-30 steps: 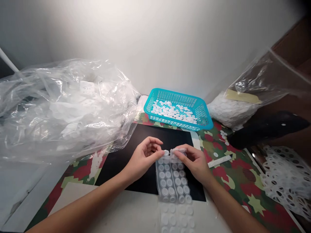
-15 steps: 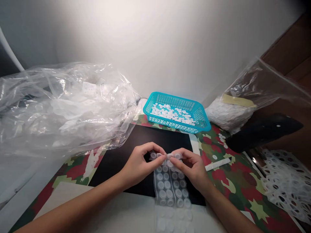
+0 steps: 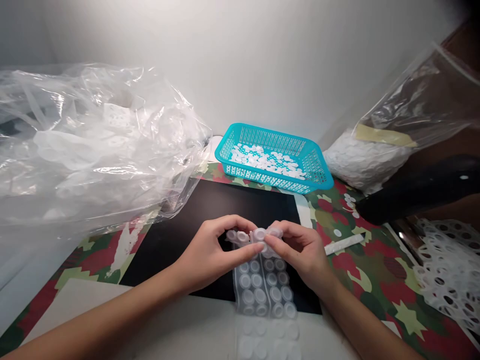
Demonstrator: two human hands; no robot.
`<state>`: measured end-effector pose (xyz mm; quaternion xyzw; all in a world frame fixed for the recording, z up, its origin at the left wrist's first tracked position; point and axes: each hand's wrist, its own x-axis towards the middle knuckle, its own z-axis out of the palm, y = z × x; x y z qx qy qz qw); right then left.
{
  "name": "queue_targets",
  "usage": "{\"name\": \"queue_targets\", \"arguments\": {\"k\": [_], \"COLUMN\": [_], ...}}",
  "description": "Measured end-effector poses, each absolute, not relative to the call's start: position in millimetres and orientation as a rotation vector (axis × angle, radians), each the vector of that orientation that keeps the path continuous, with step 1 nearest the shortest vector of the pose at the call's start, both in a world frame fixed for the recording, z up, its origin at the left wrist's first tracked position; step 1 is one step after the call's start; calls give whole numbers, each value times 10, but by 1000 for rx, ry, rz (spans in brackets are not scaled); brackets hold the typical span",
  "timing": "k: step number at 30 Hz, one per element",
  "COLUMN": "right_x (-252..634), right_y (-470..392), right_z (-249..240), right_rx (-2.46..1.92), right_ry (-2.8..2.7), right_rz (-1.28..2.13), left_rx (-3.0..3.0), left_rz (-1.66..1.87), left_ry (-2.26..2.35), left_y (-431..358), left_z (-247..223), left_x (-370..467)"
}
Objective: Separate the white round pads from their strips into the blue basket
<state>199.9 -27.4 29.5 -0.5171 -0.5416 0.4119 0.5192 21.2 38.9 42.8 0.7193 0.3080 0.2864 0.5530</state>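
Note:
A translucent strip set with rows of round white discs (image 3: 260, 296) runs from the black mat toward me. Its far end is raised and curled between my two hands. My left hand (image 3: 213, 250) pinches the raised end from the left, thumb and forefinger meeting near its middle. From the right, my right hand (image 3: 302, 252) grips the same end, its thumb pressing on the discs. Whether a single disc lies between the fingertips, I cannot tell. Beyond my hands, a turquoise basket (image 3: 273, 183) holds many loose white discs (image 3: 258, 159).
A large clear plastic bag (image 3: 93, 150) fills the left side. At the right are a bag of white pieces (image 3: 369, 157), a black object (image 3: 416, 190), a white-handled cutter (image 3: 345, 243) and perforated white sheets (image 3: 446, 280). A patterned cloth (image 3: 386, 285) covers the table beneath the black mat (image 3: 168, 255).
The whole view has shifted slightly, the basket now appearing higher. My left fingertips have moved a little apart around the strip's raised end. My right hand keeps its grip.

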Motion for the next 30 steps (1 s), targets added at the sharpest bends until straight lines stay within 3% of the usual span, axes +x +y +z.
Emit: {"name": "queue_targets", "arguments": {"k": [22,24,30], "right_x": [2007,1976,1912], "right_y": [-305,-308,-357], "right_z": [263,279,359], "right_rx": [-1085,-1124,-1245], "right_ry": [-1194,-1233,-1661], "right_rz": [1277,1130,116], "left_rx": [1326,1342,1432], "left_rz": [478,491,609], "left_ry": [652,663,735], "left_y": [395,391,375], "left_z": [439,434,408], "left_x": [187,185,196]}}
